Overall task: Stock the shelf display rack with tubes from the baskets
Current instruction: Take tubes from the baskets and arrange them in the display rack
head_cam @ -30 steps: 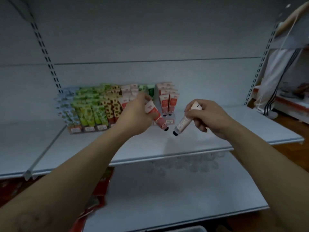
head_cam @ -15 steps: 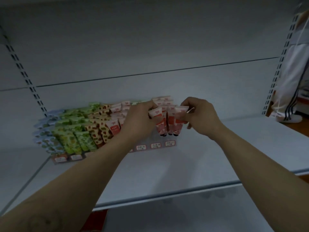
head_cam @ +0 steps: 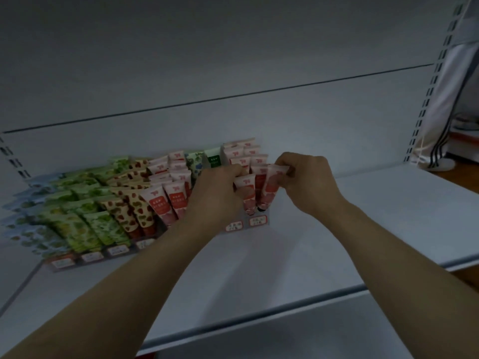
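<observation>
Currently both hands are at the right end of the display rack [head_cam: 131,251]. The rack sits on the shelf [head_cam: 363,229] toward its rear left, close to the back panel [head_cam: 233,60].

Left hand [head_cam: 220,195]: the fingers are curled and grip the left-hand tube [head_cam: 246,194] at its crimped upper end. This tube stands nearly upright, cap down, in the front row near the rack's right end. Whether its cap is seated in the rack cannot be told.

Right hand [head_cam: 308,182]: the thumb and fingertips pinch the flat crimped end of the right-hand tube [head_cam: 272,183]. This tube is tilted, with the crimp toward the right and the cap end low over the front of the rightmost column. A darker red tube [head_cam: 260,186] with a black cap stands in the rack between the two held tubes.

Rack contents, from the shelf's left edge toward the right:
- pale blue tubes [head_cam: 28,224]
- green tubes [head_cam: 77,224]
- brown-spotted tubes [head_cam: 129,208]
- pink-and-red tubes [head_cam: 168,203]
- blue-flowered tubes [head_cam: 195,164] and a plain green tube [head_cam: 213,159] in the rear rows

The tubes lean back in stepped rows. Price labels [head_cam: 259,220] run along the rack's front edge.

A slotted upright [head_cam: 427,99] rises at the shelf's rear right corner. A lower shelf [head_cam: 311,338] shows beneath the front edge.
</observation>
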A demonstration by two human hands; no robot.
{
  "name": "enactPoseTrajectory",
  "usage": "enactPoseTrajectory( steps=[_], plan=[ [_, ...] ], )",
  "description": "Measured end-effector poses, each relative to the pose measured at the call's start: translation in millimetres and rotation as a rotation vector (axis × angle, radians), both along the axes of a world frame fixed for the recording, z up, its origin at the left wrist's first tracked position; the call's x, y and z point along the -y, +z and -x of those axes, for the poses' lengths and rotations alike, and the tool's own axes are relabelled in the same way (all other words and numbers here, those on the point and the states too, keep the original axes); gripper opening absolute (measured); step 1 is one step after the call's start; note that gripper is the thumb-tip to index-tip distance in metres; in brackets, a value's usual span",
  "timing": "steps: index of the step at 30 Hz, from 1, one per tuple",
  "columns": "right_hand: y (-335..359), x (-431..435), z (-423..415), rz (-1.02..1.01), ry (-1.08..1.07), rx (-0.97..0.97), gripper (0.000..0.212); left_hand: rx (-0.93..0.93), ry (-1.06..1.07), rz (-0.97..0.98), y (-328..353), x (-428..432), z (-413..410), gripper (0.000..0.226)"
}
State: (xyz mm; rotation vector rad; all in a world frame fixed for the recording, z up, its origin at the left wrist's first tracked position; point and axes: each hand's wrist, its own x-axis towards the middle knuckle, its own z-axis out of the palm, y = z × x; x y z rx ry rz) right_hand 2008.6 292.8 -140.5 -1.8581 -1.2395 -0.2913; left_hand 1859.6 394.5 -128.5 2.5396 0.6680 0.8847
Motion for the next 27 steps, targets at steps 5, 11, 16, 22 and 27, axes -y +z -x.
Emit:
enactPoseTrajectory(
  steps=[5,11,16,22,27],
  plan=[
    [11.0,-7.6,6.6,0.109,0.047,0.160,0.008,-0.025,0.007,-0.098,-0.1,-3.9,-2.8,0.018],
    [6.6,-26.7,15.6,0.076,0.001,0.267,0.019,-0.012,0.041,-0.116,-3.7,-13.4,-1.4,0.012],
    [-1.2,-16.4,11.7,0.016,-0.038,0.189,0.010,-0.078,-0.004,-0.084,6.9,-11.5,0.8,0.008],
    [-3.6,-15.9,15.2,0.010,0.023,0.313,0.030,-0.138,-0.050,-0.228,16.4,1.6,-12.8,0.025],
    [-1.7,-24.5,24.1,0.010,0.115,0.448,0.039,-0.081,0.029,-0.172,1.8,-15.2,-1.6,0.008]
  ],
)
